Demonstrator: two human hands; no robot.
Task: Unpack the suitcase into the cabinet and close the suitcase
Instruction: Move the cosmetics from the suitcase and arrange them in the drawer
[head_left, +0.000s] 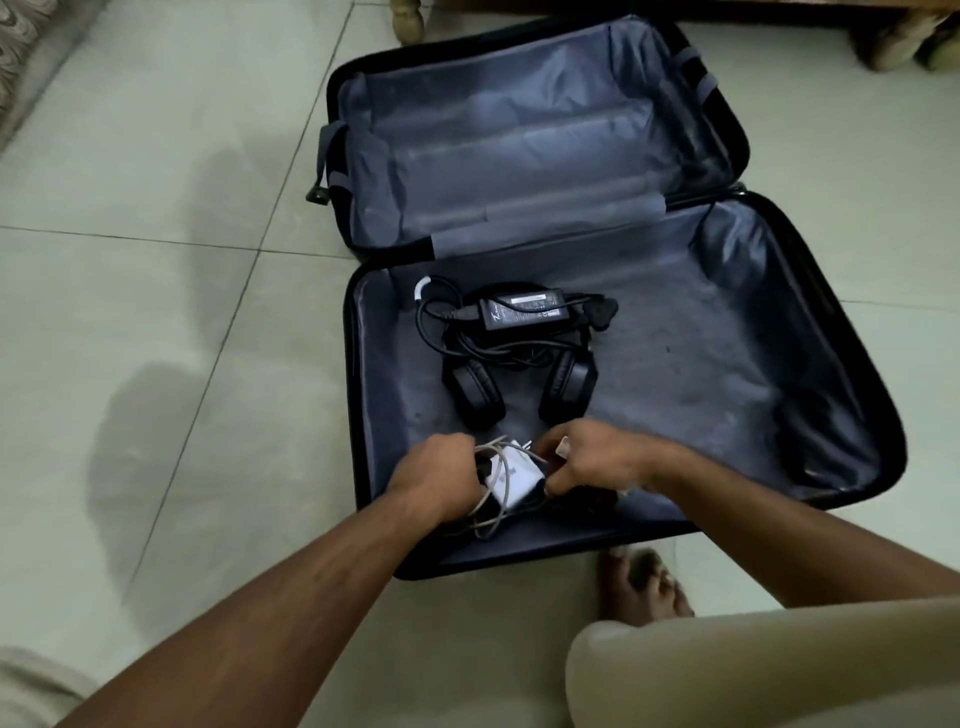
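Head view: my left hand (434, 475) and right hand (589, 457) both clutch the white charger (511, 480); headphones (519, 384) lie just beyond my grip.

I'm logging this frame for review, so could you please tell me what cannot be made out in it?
All in the head view:
- The cabinet: not in frame.
- The label text on the black power adapter: too small to read.
- The headband of the headphones: hidden under the adapter and its cables.
- What lies under the white charger: covered by the left hand and right hand.
- The suitcase exterior: faces the floor.
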